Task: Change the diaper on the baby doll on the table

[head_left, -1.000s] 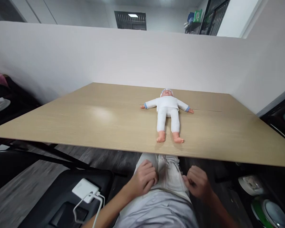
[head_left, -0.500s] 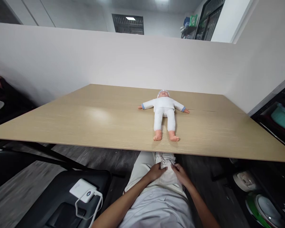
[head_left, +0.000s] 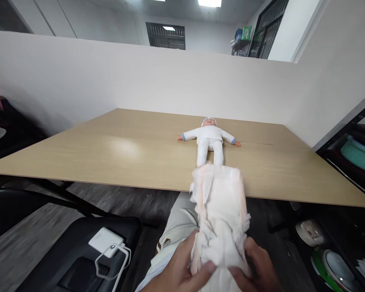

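Observation:
A baby doll point(head_left: 209, 140) in white clothes lies on its back on the wooden table point(head_left: 124, 154), arms spread, feet toward me. In front of it I hold up a folded white diaper point(head_left: 219, 211) that hides the doll's feet. My left hand point(head_left: 178, 273) grips the diaper's lower left side. My right hand point(head_left: 258, 265) grips its lower right side. Both hands are closed on it, low in the view above my lap.
A white power bank with a cable point(head_left: 106, 243) rests on a black seat to my left. Dark shelves with bowls and a teal container point(head_left: 357, 152) stand at the right. A white partition wall point(head_left: 140, 77) runs behind the table.
Both hands were at my lap on my light trousers. They have now lifted the white diaper up in front of the table edge, covering the doll's feet.

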`<move>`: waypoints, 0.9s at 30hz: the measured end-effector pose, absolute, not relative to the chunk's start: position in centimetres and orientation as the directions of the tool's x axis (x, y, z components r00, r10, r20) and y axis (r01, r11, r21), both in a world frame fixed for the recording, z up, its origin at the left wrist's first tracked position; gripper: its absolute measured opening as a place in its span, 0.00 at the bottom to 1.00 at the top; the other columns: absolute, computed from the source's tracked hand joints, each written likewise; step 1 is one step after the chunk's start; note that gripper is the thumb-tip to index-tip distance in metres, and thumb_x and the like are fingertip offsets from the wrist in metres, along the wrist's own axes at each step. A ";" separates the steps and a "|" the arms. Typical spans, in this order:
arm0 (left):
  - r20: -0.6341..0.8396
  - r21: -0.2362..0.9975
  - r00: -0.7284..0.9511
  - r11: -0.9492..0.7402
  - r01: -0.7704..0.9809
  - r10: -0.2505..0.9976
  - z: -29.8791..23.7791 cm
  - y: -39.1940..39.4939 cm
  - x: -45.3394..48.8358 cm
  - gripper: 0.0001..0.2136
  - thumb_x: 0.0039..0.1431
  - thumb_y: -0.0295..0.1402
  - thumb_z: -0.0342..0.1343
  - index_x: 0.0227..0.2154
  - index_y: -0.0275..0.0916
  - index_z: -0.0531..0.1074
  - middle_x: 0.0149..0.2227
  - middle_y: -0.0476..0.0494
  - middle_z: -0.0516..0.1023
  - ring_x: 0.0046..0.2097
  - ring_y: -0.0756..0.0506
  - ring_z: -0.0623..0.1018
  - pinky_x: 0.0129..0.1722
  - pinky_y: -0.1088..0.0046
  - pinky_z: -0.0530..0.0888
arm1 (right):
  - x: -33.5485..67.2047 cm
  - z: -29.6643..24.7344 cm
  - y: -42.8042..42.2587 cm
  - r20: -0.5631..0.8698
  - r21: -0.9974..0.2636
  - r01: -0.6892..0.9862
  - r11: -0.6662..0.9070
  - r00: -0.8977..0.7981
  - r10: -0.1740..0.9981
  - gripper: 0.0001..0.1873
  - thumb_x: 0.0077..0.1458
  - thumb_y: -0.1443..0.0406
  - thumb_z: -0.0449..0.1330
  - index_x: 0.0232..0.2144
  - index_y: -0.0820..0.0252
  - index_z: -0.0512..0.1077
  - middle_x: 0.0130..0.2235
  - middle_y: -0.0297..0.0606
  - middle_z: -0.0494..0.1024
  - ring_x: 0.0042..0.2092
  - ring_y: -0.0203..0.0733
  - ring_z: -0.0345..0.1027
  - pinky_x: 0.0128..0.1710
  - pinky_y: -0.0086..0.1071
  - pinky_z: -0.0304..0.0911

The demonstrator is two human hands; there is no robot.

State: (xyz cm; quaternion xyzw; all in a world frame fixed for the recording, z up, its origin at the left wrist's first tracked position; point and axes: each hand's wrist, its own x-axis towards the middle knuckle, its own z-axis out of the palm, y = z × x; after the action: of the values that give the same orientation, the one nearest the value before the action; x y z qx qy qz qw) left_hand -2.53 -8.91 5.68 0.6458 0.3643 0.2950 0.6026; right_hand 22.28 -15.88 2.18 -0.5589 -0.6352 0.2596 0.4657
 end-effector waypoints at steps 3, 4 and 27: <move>-0.127 0.991 0.485 0.135 0.018 0.865 3.8 -6.7 -1.0 0.29 0.66 0.55 0.62 0.65 0.49 0.73 0.65 0.40 0.78 0.66 0.30 0.76 0.66 0.54 0.76 | 21.3 2.4 -12.1 0.297 -0.854 0.465 0.233 0.069 0.952 0.14 0.63 0.52 0.67 0.33 0.51 0.71 0.26 0.29 0.72 0.26 0.40 0.67 0.27 0.31 0.66; -0.137 0.986 0.455 0.165 -0.024 0.880 2.9 -5.9 -0.6 0.30 0.66 0.56 0.62 0.65 0.48 0.73 0.66 0.39 0.78 0.67 0.31 0.75 0.67 0.53 0.75 | 21.0 2.3 -11.0 0.277 -0.867 0.452 0.210 0.086 0.957 0.13 0.64 0.53 0.66 0.35 0.52 0.71 0.27 0.29 0.72 0.28 0.39 0.67 0.28 0.30 0.65; -0.075 0.903 0.451 -0.131 0.408 0.890 -1.3 -3.8 -1.3 0.19 0.70 0.52 0.58 0.54 0.46 0.77 0.49 0.41 0.85 0.51 0.34 0.82 0.53 0.60 0.77 | 19.4 0.3 0.5 0.437 -0.424 0.829 0.366 -0.166 0.884 0.33 0.73 0.57 0.57 0.75 0.51 0.59 0.77 0.45 0.60 0.78 0.58 0.51 0.74 0.60 0.56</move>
State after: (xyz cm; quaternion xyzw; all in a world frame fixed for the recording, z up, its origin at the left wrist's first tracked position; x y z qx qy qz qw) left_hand -1.28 -3.80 -1.31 0.7079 0.4584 0.2540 0.4735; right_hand 19.37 0.50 0.31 -0.5615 -0.7624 0.0432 0.3186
